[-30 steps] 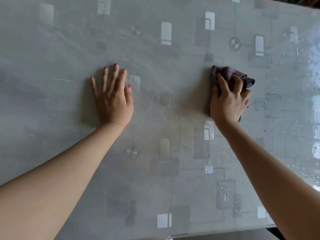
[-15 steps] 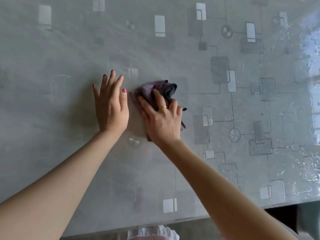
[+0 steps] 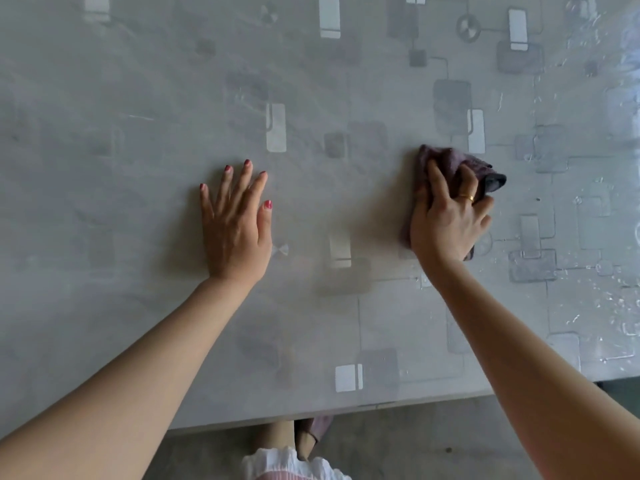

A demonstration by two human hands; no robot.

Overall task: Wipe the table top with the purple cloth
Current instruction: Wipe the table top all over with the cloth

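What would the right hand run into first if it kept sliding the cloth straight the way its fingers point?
Nothing, as far as the view shows: beyond the right hand and purple cloth lies only bare patterned table top, up and slightly right to the picture's edge.

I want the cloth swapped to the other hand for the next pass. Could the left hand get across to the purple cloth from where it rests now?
Probably yes. The left hand lies flat on the table top, and only bare surface separates it from the purple cloth. The right hand presses on the cloth, though, and would have to let go.
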